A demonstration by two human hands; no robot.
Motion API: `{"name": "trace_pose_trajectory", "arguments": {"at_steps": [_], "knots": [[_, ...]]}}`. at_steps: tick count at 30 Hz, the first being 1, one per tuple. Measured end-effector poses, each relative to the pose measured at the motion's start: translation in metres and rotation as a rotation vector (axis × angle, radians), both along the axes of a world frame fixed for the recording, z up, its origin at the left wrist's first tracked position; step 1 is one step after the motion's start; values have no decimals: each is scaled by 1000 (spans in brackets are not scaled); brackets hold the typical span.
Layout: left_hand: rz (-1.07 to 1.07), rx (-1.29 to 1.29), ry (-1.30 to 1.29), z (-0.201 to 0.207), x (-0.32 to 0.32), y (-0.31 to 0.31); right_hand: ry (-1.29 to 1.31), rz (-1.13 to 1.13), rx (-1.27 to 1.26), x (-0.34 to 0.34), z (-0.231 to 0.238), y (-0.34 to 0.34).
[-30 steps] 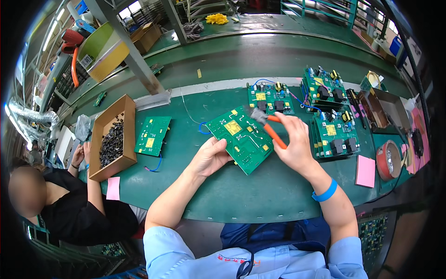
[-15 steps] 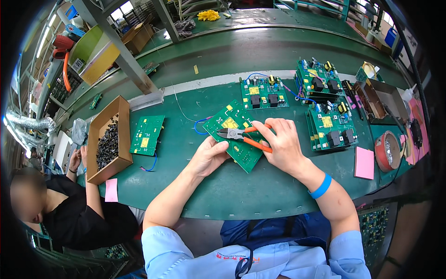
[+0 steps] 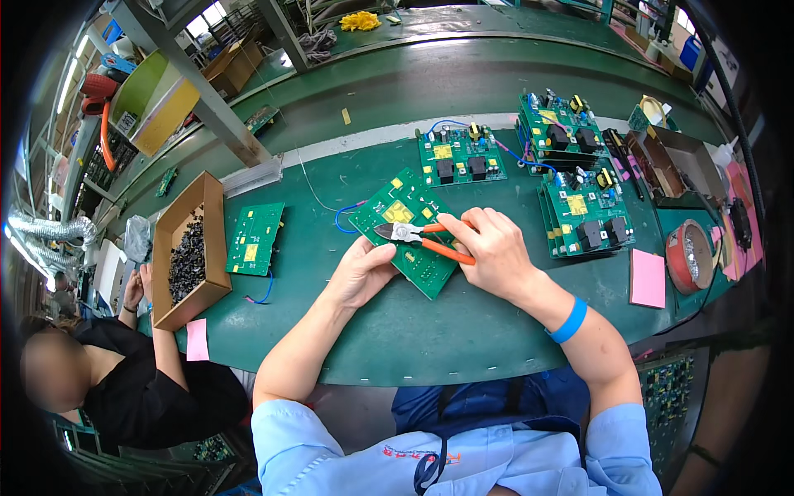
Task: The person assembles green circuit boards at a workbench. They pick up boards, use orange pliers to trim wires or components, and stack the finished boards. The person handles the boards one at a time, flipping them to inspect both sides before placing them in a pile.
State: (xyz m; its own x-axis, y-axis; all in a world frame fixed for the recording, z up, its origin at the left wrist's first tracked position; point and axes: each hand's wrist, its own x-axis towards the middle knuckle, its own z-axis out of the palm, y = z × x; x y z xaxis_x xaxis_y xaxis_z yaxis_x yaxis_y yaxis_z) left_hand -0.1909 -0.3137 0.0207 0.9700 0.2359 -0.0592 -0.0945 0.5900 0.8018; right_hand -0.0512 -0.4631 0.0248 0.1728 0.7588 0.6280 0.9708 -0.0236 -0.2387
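A green circuit board (image 3: 420, 269) with yellow patches is tilted over the middle of the bench. My left hand (image 3: 365, 269) grips its lower left edge, thumb on top. In my right hand (image 3: 495, 252) is a pair of side cutters (image 3: 426, 238) with orange handles, fingers wrapped round them. The cutters' jaws lie over the left part of the board's face; whether they touch a lead is too small to tell. A blue wire (image 3: 341, 221) runs out from the board's left side. The underside of the held board is hidden.
To the left are another board (image 3: 255, 240) and a cardboard box (image 3: 217, 252) of small black parts, with a co-worker (image 3: 141, 372) beyond. Stacked boards (image 3: 583, 215) and a single board (image 3: 460, 157) stand behind. At right are a pink pad (image 3: 647, 279) and a red round container (image 3: 688, 256).
The whole view has shifted slightly. The cutters' jaws have moved a little left across the board and turned to lie flatter. Both hands keep their holds.
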Motion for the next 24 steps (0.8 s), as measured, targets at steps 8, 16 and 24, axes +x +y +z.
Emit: {"name": "trace_pose_trajectory", "arguments": {"at_steps": [8, 16, 24], "knots": [[25, 74, -9, -1, 1, 3, -1, -17, -5, 1, -2, -2], [50, 62, 8, 0, 1, 2, -233, -74, 101, 8, 1, 0], [19, 192, 63, -3, -3, 9, 205, 53, -77, -4, 1, -2]]}}
